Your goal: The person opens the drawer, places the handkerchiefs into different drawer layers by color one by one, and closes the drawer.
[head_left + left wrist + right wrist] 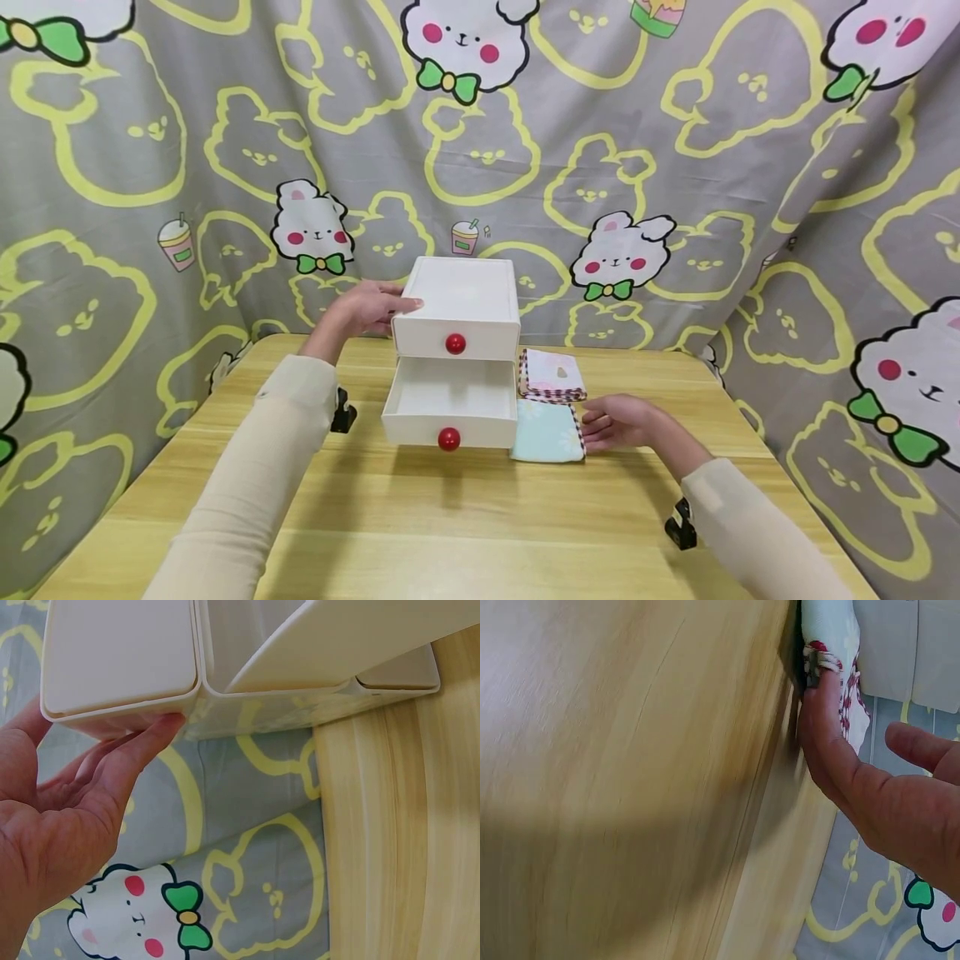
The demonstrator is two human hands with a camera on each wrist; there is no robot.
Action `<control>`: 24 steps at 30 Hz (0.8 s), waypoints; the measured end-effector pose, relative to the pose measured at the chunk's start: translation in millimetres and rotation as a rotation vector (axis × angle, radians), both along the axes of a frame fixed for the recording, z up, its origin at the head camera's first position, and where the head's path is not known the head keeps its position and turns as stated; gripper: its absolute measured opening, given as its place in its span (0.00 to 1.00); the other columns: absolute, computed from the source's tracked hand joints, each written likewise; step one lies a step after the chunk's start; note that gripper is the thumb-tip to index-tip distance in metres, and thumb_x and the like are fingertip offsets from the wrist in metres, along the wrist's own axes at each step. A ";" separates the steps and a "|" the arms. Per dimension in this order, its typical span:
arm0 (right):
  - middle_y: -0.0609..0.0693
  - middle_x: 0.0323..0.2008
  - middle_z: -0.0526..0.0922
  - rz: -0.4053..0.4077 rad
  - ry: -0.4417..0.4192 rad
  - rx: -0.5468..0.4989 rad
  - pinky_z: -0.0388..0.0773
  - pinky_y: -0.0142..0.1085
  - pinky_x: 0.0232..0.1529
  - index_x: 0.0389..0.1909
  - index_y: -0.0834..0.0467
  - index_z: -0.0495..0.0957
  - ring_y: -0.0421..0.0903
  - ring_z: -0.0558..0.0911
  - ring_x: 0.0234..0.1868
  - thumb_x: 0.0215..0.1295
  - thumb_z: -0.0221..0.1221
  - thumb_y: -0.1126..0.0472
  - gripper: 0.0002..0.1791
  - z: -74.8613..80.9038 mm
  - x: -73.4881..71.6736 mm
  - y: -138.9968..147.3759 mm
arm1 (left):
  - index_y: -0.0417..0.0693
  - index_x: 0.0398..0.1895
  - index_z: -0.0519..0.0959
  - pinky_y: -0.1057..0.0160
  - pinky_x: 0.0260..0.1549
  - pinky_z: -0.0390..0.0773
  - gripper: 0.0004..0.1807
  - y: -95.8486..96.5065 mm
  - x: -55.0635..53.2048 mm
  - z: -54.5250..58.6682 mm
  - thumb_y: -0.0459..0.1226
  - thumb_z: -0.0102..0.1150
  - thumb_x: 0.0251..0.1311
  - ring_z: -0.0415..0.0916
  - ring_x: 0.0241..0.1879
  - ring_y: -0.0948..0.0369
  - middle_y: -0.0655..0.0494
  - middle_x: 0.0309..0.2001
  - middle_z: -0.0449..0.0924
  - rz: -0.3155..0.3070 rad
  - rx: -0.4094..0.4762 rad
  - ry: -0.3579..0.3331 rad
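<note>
A white drawer cabinet (468,287) with red knobs stands on the table. My left hand (371,307) holds its upper left side, thumb over the top edge and fingers along the side (90,780). Below the closed top drawer (420,337), another drawer (450,392) is pulled out with nothing inside. In the left wrist view a closed lower front (405,671) shows beneath it. Right of the cabinet lie a folded light blue cloth (547,433) and, behind it, a folded white cloth (551,372) with checked edging. My right hand (622,421) touches the blue cloth's right edge with extended fingertips.
The wooden table (420,533) reaches back to a grey patterned curtain (480,183) behind and at both sides. Small black pieces sit by each sleeve, one near the left cuff (342,412) and one near the right (681,525).
</note>
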State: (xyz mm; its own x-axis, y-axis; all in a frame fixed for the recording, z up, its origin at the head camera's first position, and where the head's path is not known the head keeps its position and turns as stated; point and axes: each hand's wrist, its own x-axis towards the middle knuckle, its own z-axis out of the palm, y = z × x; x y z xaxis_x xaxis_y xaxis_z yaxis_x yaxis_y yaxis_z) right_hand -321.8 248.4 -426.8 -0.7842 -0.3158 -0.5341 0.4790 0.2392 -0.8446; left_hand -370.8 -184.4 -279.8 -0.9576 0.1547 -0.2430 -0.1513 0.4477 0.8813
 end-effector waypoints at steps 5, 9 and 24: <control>0.60 0.43 0.75 0.003 0.011 0.003 0.85 0.38 0.47 0.63 0.78 0.60 0.50 0.80 0.42 0.81 0.43 0.54 0.28 -4.4 -2.5 -7.4 | 0.46 0.79 0.58 0.48 0.64 0.76 0.41 -0.3 -0.3 -0.9 0.48 0.63 0.69 0.73 0.65 0.47 0.43 0.68 0.73 -0.002 -0.005 0.007; 0.57 0.39 0.75 -0.014 0.015 0.003 0.84 0.36 0.44 0.59 0.75 0.63 0.47 0.80 0.38 0.81 0.44 0.53 0.26 -7.4 -4.4 -12.0 | 0.46 0.79 0.58 0.48 0.65 0.75 0.41 -0.4 0.4 -1.0 0.48 0.63 0.69 0.73 0.65 0.46 0.43 0.68 0.73 0.001 -0.001 0.003; 0.48 0.28 0.78 -0.001 0.066 0.020 0.83 0.38 0.44 0.43 0.60 0.77 0.42 0.81 0.34 0.73 0.57 0.59 0.08 0.2 -6.0 -22.1 | 0.45 0.79 0.58 0.48 0.65 0.75 0.41 -1.0 -0.3 -1.2 0.48 0.63 0.69 0.73 0.65 0.46 0.43 0.68 0.73 0.006 0.001 0.001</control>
